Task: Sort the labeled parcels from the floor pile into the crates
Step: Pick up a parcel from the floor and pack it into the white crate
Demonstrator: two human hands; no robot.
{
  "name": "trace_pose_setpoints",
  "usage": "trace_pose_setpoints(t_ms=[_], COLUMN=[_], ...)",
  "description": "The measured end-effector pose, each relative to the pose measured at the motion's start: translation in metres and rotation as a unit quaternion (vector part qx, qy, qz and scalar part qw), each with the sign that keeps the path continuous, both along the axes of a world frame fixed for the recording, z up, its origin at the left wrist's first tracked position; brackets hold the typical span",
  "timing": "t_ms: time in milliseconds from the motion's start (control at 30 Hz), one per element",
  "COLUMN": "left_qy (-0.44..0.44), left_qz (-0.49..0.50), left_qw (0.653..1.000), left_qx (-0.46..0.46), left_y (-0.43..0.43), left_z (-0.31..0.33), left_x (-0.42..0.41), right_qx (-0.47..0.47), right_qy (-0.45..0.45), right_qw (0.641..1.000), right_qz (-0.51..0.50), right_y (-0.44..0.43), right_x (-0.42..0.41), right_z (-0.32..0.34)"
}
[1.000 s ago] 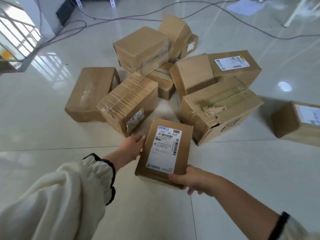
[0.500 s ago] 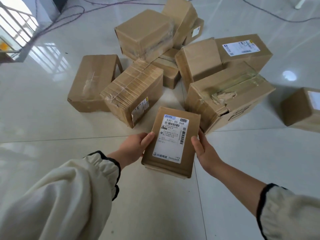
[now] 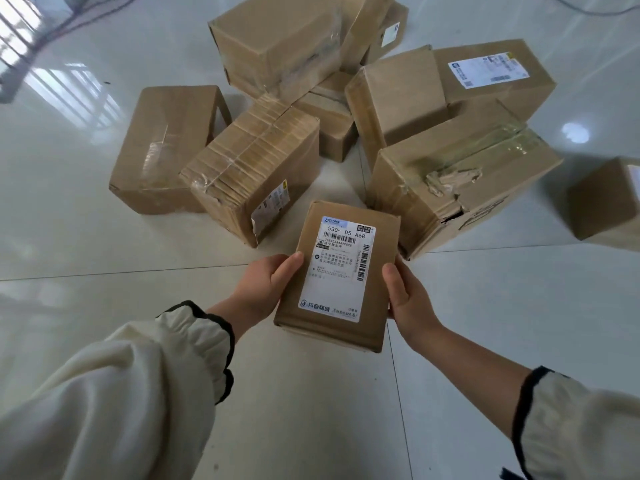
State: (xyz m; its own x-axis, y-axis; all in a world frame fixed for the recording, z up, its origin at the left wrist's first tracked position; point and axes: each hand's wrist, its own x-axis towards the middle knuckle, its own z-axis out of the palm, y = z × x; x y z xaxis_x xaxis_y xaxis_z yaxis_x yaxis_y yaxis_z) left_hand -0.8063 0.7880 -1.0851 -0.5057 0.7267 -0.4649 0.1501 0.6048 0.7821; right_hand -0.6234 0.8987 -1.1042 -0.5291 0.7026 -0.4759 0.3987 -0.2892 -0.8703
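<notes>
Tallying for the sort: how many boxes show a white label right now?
5: the held box, the ribbed box left of it, the small box at the back, the wide box back right, and the edge box far right. Others may hide theirs.

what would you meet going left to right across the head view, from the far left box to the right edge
flat plain brown cardboard box → left hand → small brown cardboard parcel with a white shipping label → right hand → brown cardboard box cut off by the right edge
</notes>
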Motion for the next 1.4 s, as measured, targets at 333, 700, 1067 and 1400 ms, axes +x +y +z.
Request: trace_pose_setpoints(t_ms=[333,700,1067,1400], left_qy=[-0.074,-0.057,0.056,0.099], left_qz=[0.169,0.073,0.035,-0.024], left_qw=[0.981,0.988,0.973,0.967], left_qx=[0.055,0.123,0.221,0.233], left_y=[0.001,0.074,0.08,0.092], left_z=[0.091,0.538,0.895,0.939], left_x=[0.025,0.064,0.089,0.121], right_qx=[0.022,0.099,0.164,0.187], right_qy=[-0.019,-0.02,0.069,0.104], right_qw=[0.999,0.992,0.976,0.965], right_qz=[0.023,-0.073,-0.127,-0.152], right_y=[0.012,0.069,0.046,0.045], right_x=[0.014,0.066,0.097,0.135], right_z=[0.126,0.586,0.924,0.97])
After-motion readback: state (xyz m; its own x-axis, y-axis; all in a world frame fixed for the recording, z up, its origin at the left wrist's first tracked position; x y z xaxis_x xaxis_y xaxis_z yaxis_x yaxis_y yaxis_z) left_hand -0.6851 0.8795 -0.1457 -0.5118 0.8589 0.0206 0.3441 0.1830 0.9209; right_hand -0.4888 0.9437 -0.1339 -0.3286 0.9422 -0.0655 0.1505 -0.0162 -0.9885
